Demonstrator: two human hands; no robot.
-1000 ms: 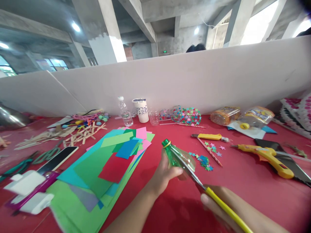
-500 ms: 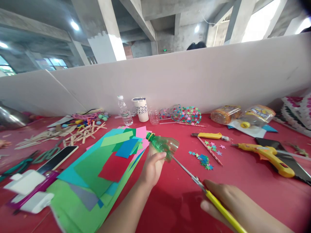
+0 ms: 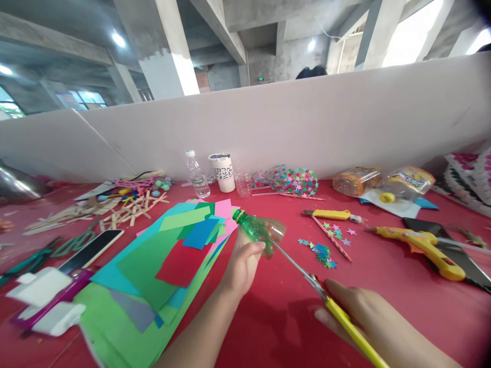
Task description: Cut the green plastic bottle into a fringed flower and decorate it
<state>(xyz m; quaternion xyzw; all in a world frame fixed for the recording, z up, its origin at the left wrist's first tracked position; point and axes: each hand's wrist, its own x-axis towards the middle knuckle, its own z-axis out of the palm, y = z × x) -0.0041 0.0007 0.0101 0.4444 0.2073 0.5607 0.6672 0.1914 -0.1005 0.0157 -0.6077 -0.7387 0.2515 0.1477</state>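
Risk, as I judge it: the cut green bottle top (image 3: 260, 229) is thin, slick plastic, so it could buckle or twist in my grip, and the scissors (image 3: 320, 292) could skid off its open rim toward my left thumb. The blade tips sit right at that rim, close under my left hand (image 3: 242, 263). Left fingers are clenched around the bottle piece from below, neck and cap ring pointing up-left, forearm coming in from the near edge of the desk (image 3: 387, 286). The piece is held above mid-desk, just off the right edge of the coloured paper sheets (image 3: 153, 260). My right hand (image 3: 362, 319) is low near the near edge, fingers wrapped on the yellow handle, blades angled up-left.
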